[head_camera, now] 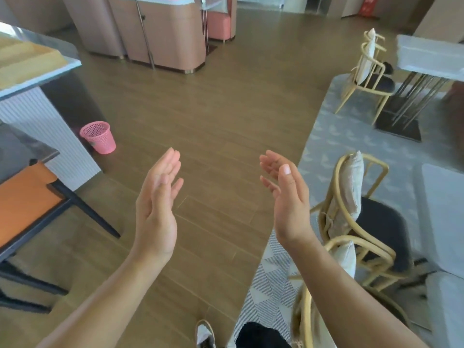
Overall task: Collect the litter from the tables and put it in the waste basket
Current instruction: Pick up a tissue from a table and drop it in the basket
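A pink mesh waste basket [98, 136] stands on the wooden floor at the left, beside a white ribbed counter base. My left hand [157, 204] and my right hand [286, 194] are raised in front of me over the floor, palms facing each other, fingers straight and apart, holding nothing. The basket lies well to the left of and beyond my left hand. No litter shows in either hand or on the visible table tops.
An orange-topped table [22, 199] with black legs is at the near left. Rattan chairs [356, 209] and a white table [444, 212] stand on a grey rug at the right. Another chair [369, 69] and table [426, 56] are farther back. Pink booths [163, 33] line the far side.
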The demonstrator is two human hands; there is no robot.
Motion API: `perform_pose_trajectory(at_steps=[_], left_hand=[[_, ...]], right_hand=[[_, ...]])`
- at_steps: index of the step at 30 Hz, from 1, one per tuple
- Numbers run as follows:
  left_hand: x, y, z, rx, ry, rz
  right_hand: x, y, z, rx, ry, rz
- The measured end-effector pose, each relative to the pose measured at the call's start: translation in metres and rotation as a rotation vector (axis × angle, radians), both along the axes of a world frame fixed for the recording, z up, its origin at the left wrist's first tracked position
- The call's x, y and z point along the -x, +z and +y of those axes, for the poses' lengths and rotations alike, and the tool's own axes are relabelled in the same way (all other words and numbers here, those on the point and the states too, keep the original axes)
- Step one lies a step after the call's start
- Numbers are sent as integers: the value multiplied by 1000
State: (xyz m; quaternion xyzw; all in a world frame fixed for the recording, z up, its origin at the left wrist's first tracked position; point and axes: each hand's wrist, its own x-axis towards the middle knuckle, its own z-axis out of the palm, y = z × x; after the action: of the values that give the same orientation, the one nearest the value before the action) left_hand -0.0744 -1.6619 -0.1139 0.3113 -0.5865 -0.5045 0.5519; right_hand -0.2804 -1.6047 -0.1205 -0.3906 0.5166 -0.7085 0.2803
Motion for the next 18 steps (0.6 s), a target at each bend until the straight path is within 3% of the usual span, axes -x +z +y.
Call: perform_pose_trajectory(at_steps=[10,18], left_hand=[[42,-7,-108,-8,-39,29],[148,-16,-210,9,-107,-3]], right_hand=[[42,-5,-90,-1,-72,31],[135,-17,-173,-4,-140,-9]])
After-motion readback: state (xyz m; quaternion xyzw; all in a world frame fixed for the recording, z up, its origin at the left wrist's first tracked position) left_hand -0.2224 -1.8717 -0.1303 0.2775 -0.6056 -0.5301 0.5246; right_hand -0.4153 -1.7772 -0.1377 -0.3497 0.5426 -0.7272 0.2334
